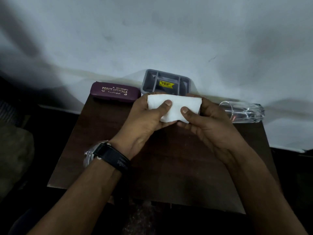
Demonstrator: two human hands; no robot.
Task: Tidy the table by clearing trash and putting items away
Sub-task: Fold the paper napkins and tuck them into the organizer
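Observation:
Both hands hold a folded white tissue point(176, 107) above the far middle of the dark wooden table point(160, 167). My left hand point(145, 119) grips its left half, thumb pressed on top. My right hand point(208, 122) grips the right half, thumb on top as well. A black watch sits on my left wrist. Behind the tissue stands a grey plastic organiser point(166, 82) with several compartments and a yellow price sticker. To its left lies a shut maroon spectacle case point(115, 93) with gold lettering. A clear drinking glass point(243, 111) lies on its side at the table's far right.
A white wall point(152, 39) rises directly behind the table. Dark floor surrounds the table on the left, right and near sides. A dim bulky shape point(15, 153) sits low at the left.

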